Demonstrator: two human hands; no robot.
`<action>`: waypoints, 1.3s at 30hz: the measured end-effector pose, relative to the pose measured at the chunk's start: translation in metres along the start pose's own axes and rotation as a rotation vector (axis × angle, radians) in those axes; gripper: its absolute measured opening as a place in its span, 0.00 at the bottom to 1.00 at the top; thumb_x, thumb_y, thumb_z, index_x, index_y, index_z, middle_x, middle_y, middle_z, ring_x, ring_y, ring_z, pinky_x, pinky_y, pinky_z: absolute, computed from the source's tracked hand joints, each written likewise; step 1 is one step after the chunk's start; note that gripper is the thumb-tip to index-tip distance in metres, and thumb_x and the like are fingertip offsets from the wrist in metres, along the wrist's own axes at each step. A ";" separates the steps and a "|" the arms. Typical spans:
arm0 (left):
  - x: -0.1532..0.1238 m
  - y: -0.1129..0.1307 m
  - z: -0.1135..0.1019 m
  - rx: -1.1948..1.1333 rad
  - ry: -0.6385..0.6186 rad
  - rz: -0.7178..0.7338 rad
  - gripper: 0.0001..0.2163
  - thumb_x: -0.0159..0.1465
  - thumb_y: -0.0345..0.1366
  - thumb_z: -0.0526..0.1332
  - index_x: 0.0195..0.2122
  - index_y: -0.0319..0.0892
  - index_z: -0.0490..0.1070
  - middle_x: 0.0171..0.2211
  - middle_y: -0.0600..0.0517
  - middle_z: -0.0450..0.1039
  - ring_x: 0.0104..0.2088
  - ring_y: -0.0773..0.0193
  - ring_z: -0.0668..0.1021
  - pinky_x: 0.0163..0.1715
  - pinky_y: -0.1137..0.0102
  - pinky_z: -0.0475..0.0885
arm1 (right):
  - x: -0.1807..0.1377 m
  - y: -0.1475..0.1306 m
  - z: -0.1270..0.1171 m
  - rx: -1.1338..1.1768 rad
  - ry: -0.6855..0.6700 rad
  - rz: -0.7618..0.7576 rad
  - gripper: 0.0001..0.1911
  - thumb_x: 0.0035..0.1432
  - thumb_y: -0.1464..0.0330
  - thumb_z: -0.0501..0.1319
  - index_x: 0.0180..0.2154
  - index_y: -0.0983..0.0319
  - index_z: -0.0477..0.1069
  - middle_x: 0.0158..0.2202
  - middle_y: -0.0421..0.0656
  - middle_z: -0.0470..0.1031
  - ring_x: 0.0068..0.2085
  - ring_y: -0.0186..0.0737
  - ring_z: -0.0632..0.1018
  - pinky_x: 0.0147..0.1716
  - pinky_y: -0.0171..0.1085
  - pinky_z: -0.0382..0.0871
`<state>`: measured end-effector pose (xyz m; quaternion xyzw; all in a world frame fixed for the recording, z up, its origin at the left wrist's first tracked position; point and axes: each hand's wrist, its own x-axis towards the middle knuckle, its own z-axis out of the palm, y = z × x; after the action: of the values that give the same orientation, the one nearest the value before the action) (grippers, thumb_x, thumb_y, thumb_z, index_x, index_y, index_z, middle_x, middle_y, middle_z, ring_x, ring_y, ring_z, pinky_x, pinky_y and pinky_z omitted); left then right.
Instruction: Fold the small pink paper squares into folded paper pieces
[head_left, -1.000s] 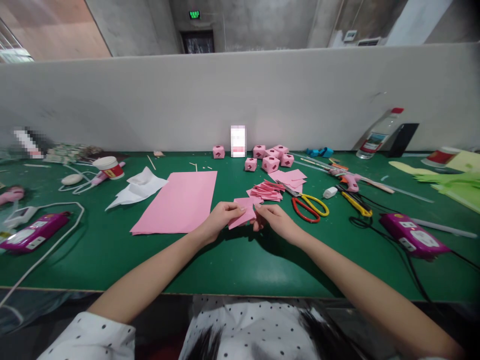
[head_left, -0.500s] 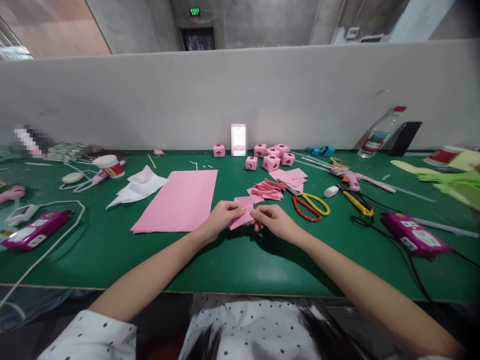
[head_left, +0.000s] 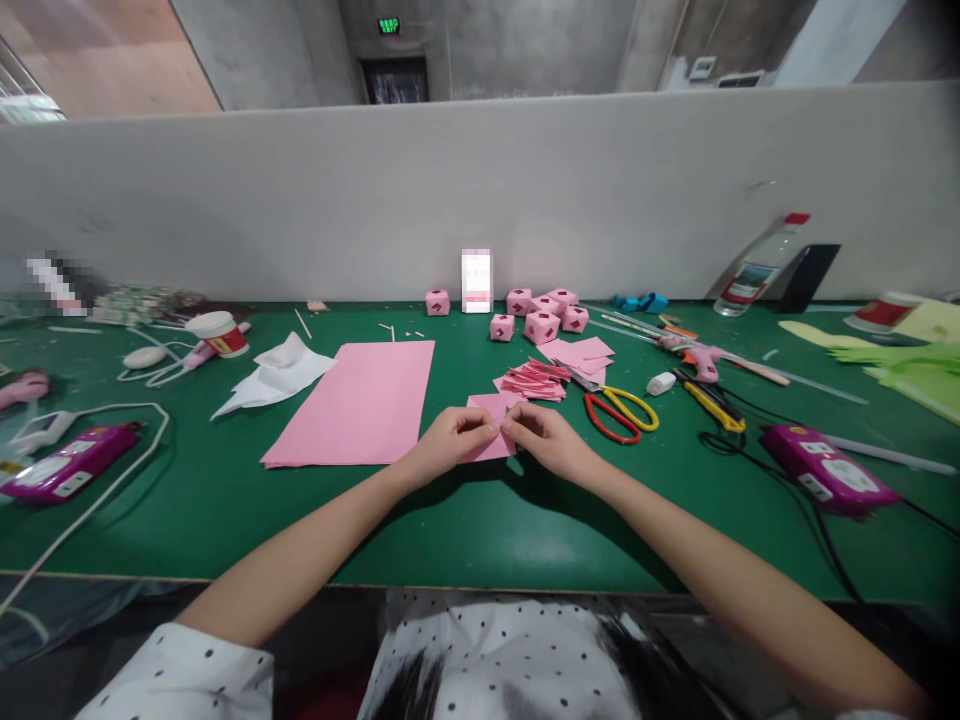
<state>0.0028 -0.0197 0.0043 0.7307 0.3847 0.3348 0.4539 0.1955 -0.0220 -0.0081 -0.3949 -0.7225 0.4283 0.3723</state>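
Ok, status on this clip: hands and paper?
Left hand and right hand both pinch the small pink paper square. Large pink sheet left, scissors right, neither touching it.

Left hand (head_left: 448, 443) and right hand (head_left: 541, 441) pinch a small pink paper square (head_left: 491, 425) together above the green surface (head_left: 480, 520); scissors (head_left: 619, 408) lie near the right hand.

The left hand (head_left: 448, 447) is being hemmed in by the sheet (head_left: 360, 400), the right hand (head_left: 546, 441) by the stack (head_left: 534, 381) and scissors (head_left: 619, 411); open mat (head_left: 480, 530) is being left nearside.
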 end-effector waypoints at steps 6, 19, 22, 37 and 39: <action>0.000 -0.001 0.003 0.104 0.025 -0.016 0.14 0.62 0.44 0.59 0.26 0.38 0.73 0.25 0.54 0.68 0.29 0.66 0.69 0.32 0.72 0.62 | 0.001 0.001 -0.001 -0.099 0.058 0.014 0.08 0.56 0.65 0.59 0.29 0.62 0.70 0.25 0.38 0.71 0.26 0.32 0.69 0.26 0.32 0.61; -0.002 0.003 0.003 0.094 0.084 0.074 0.10 0.62 0.38 0.60 0.27 0.38 0.73 0.27 0.53 0.73 0.31 0.66 0.73 0.35 0.72 0.66 | -0.001 -0.008 0.001 -0.125 0.062 -0.076 0.04 0.54 0.69 0.59 0.29 0.62 0.71 0.28 0.39 0.74 0.30 0.34 0.73 0.32 0.34 0.66; -0.006 0.008 0.002 0.137 0.125 0.131 0.08 0.61 0.36 0.60 0.28 0.39 0.73 0.27 0.54 0.74 0.30 0.66 0.73 0.35 0.73 0.66 | -0.001 -0.011 -0.003 -0.105 0.084 -0.101 0.03 0.53 0.70 0.60 0.29 0.62 0.72 0.28 0.39 0.75 0.31 0.35 0.74 0.34 0.35 0.67; -0.005 0.008 -0.001 0.207 0.109 0.151 0.11 0.65 0.41 0.58 0.35 0.40 0.77 0.34 0.51 0.78 0.34 0.63 0.76 0.36 0.71 0.68 | 0.001 -0.014 -0.006 -0.017 0.118 -0.082 0.09 0.56 0.63 0.62 0.33 0.62 0.74 0.32 0.42 0.77 0.34 0.37 0.76 0.35 0.36 0.69; -0.006 0.007 -0.001 0.216 0.120 0.151 0.11 0.65 0.40 0.58 0.35 0.40 0.76 0.34 0.51 0.78 0.34 0.63 0.76 0.37 0.71 0.68 | 0.002 -0.013 -0.005 -0.034 0.141 -0.079 0.08 0.57 0.64 0.61 0.31 0.62 0.73 0.31 0.42 0.77 0.33 0.37 0.76 0.36 0.36 0.69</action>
<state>0.0013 -0.0264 0.0108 0.7810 0.3889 0.3676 0.3221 0.1963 -0.0231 0.0060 -0.4015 -0.7166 0.3722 0.4322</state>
